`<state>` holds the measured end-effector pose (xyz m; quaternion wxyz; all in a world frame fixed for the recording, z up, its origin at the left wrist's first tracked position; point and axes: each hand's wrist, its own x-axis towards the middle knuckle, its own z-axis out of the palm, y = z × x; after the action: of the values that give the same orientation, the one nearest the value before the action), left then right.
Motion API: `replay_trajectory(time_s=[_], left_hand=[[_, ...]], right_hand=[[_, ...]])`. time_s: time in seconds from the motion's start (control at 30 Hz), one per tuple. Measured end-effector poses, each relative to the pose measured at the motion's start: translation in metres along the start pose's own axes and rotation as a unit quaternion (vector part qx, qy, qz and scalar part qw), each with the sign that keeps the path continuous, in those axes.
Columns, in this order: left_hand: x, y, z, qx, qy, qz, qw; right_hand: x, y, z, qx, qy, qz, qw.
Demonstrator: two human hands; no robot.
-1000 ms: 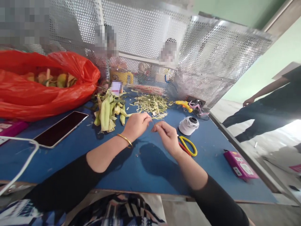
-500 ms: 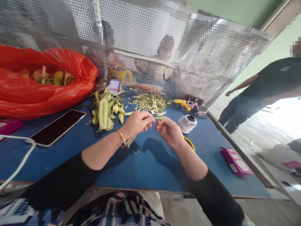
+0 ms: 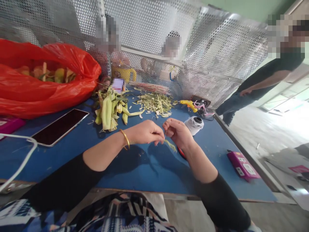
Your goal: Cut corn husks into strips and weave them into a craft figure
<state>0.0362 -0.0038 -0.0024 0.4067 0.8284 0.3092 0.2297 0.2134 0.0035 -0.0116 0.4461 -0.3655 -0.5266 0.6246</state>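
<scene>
Over the middle of the blue table, my left hand [image 3: 151, 132] is closed in a pinch on a thin green husk strip [image 3: 171, 146], whose loose end sticks out to the right. Close beside it my right hand [image 3: 177, 132] has its fingers curled together; a fine thread seems to run between the two hands. Just behind my right hand stands a white spool of thread [image 3: 193, 125]. Something red and curved [image 3: 182, 152] shows partly under my right wrist. Behind my hands lie a pile of cut husk strips [image 3: 155, 104] and a bunch of green husks [image 3: 107, 112].
A red plastic bag [image 3: 48, 96] of husks fills the back left, near a phone [image 3: 60, 127] and white cable [image 3: 24, 164]. A yellow glue gun [image 3: 189, 104] lies at the back, a purple packet [image 3: 242, 166] at the right. People are behind the perforated screen [image 3: 149, 29] and at the right.
My hands have moved slightly lower, and the green strip now hangs right of my left fingers. A red curved thing shows by my right wrist instead of a yellow one. The standing person has shifted.
</scene>
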Motion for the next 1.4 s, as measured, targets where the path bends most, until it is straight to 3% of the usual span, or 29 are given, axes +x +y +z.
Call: replay_trajectory(time_s=[0.1,0.17,0.23,0.4,0.47,0.53,0.6,0.67,0.77,0.9,1.07,1.17,1.3,1.4], left_hand=[[0.002,0.000,-0.002,-0.106,0.145,-0.038,0.983],[0.005,-0.002,-0.002,-0.105,0.239,-0.081,0.962],[0.007,-0.004,0.000,-0.053,0.282,-0.124,0.950],[0.008,-0.009,0.007,0.193,0.290,-0.142,0.927],[0.007,-0.010,0.008,0.267,0.246,-0.120,0.924],[0.005,-0.009,0.007,0.280,0.173,-0.082,0.941],[0.003,-0.007,0.005,0.210,0.087,-0.043,0.973],[0.002,-0.004,0.001,0.074,0.030,-0.023,0.997],[0.002,-0.001,-0.002,-0.129,0.055,-0.036,0.989],[0.007,-0.003,0.005,-0.292,0.189,-0.118,0.930],[0.013,-0.005,0.015,-0.403,0.263,-0.222,0.848],[0.014,-0.007,0.018,-0.466,0.259,-0.242,0.811],[0.014,-0.011,0.018,-0.537,0.199,-0.244,0.783],[0.015,-0.012,0.017,-0.571,0.203,-0.277,0.746]], right_hand=[[0.004,0.005,0.002,0.108,0.034,0.024,0.993],[0.004,0.010,0.006,0.123,0.057,0.013,0.991],[0.003,0.017,0.013,0.107,0.075,-0.012,0.991],[-0.008,0.024,0.027,-0.061,0.079,-0.125,0.987],[-0.011,0.019,0.026,-0.173,0.062,-0.163,0.969],[-0.012,0.011,0.021,-0.228,0.029,-0.154,0.961],[-0.010,0.002,0.013,-0.189,-0.005,-0.104,0.976],[-0.006,-0.003,0.005,-0.095,-0.012,-0.051,0.994],[0.000,-0.002,0.000,0.032,-0.003,0.008,0.999],[0.004,0.009,0.005,0.102,0.023,0.005,0.995],[0.000,0.019,0.016,0.076,0.085,-0.063,0.991],[-0.004,0.020,0.019,0.002,0.083,-0.120,0.989],[-0.007,0.015,0.019,-0.118,0.042,-0.170,0.978],[-0.008,0.013,0.017,-0.150,0.059,-0.195,0.967]])
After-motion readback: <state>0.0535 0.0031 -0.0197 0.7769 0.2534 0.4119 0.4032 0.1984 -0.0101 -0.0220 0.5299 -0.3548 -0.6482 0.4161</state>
